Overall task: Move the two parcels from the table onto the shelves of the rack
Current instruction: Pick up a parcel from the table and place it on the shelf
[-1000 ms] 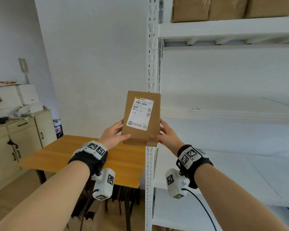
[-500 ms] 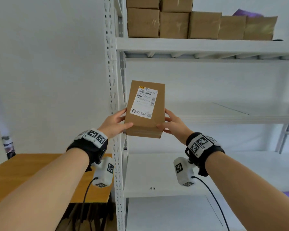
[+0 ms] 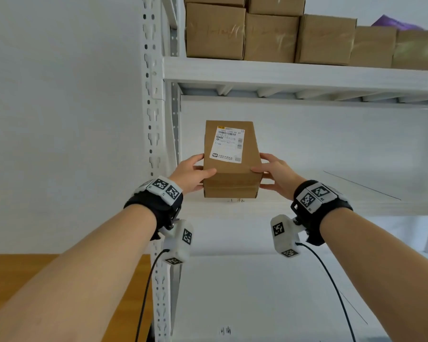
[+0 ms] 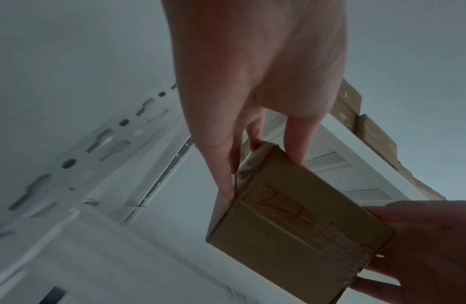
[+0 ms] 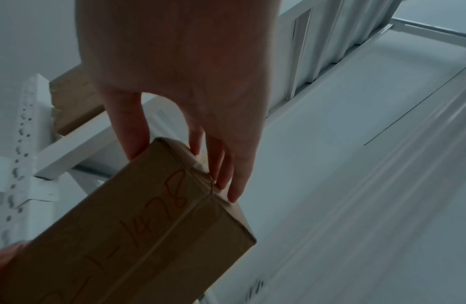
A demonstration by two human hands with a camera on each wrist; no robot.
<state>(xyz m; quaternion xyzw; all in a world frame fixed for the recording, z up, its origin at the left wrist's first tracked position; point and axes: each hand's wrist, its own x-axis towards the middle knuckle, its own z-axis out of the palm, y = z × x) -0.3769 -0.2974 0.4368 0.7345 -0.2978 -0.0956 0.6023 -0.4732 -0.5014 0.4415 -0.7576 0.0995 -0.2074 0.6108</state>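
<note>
A brown cardboard parcel (image 3: pixel 231 166) with a white shipping label on top is held between both hands at the left end of the rack's middle shelf (image 3: pixel 307 206). My left hand (image 3: pixel 192 174) grips its left side, thumb on top and fingers under it. My right hand (image 3: pixel 273 175) grips the right side the same way. The wrist views show the parcel's taped underside (image 4: pixel 291 224) (image 5: pixel 138 228) with red handwriting, with my left-hand fingers (image 4: pixel 226 181) and right-hand fingers (image 5: pixel 235 185) along its edges. I cannot tell whether it touches the shelf. No second parcel is in view.
The white rack's perforated upright (image 3: pixel 156 119) stands just left of the parcel. The upper shelf (image 3: pixel 294 72) carries a row of several brown boxes (image 3: pixel 269 35) and something purple. A lower shelf (image 3: pixel 269 292) lies below. The wooden table (image 3: pixel 15 272) is at lower left.
Both hands have carried the parcel rightward past the upright and forward into the rack, to the middle shelf. The table has slid out toward the lower left of the view.
</note>
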